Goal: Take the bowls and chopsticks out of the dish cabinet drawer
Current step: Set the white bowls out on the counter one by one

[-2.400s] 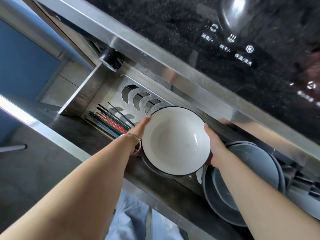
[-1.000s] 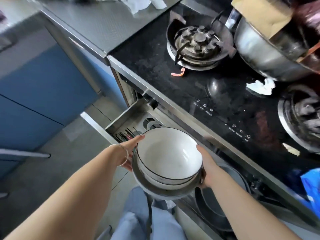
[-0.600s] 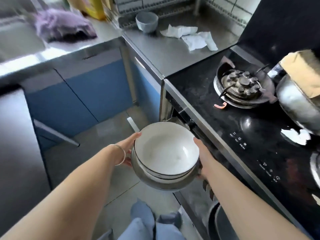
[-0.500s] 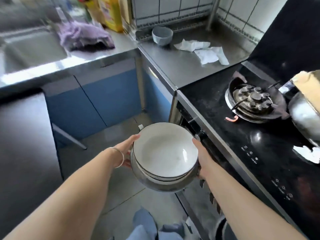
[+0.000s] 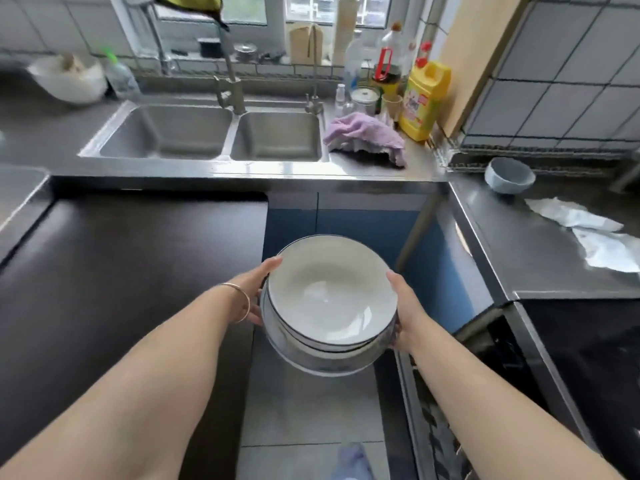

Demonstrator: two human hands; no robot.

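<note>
A stack of white bowls with dark rims [image 5: 329, 299] is held up in front of me, above the floor between the counters. My left hand [image 5: 254, 289] grips the stack's left side, fingers underneath and thumb at the rim. My right hand [image 5: 403, 306] grips its right side the same way. The open dish cabinet drawer [image 5: 433, 420] shows only as a strip at the lower right, under the black stove top [image 5: 588, 358]. No chopsticks are visible.
A dark countertop [image 5: 121, 271] lies to my left. A double steel sink [image 5: 214, 133] is ahead, with a purple cloth [image 5: 363, 136] and bottles beside it. On the steel counter [image 5: 536, 244] at right stand a small grey bowl [image 5: 509, 174] and crumpled paper [image 5: 595, 233].
Both hands lifted the bowl stack out of the drawer and carried it leftward as I turned away from the stove toward the sink corner. The grip has not changed.
</note>
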